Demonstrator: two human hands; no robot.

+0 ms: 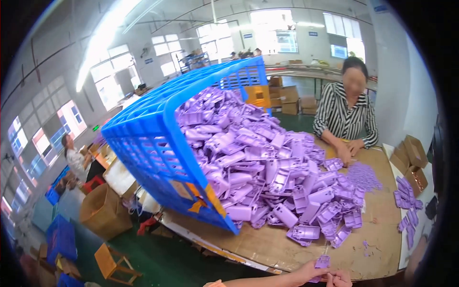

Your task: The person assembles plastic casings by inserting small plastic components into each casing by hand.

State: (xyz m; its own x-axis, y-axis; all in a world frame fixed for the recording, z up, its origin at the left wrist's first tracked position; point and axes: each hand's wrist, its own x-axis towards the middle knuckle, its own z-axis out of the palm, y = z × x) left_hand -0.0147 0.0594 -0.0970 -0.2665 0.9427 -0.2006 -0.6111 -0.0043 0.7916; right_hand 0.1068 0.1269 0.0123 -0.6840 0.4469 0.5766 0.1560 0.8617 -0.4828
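Low in the head view, my left hand (310,272) grips a small purple plastic housing (323,261) whose upper end sticks out above the fingers. My right hand (340,279) is closed right beside it, the fingertips close to the housing's lower part. What those fingers pinch is hidden. In front of both hands a big heap of purple plastic housings (287,213) spills over the table from a blue plastic crate (167,138) tipped on its side.
Cardboard covers the table (267,241). Across it a co-worker in a striped shirt (346,112) works beside a pile of small purple pieces (364,176). More purple housings (405,196) lie at the right edge, near open cardboard boxes (412,150). A wooden stool (114,263) stands on the floor, left.
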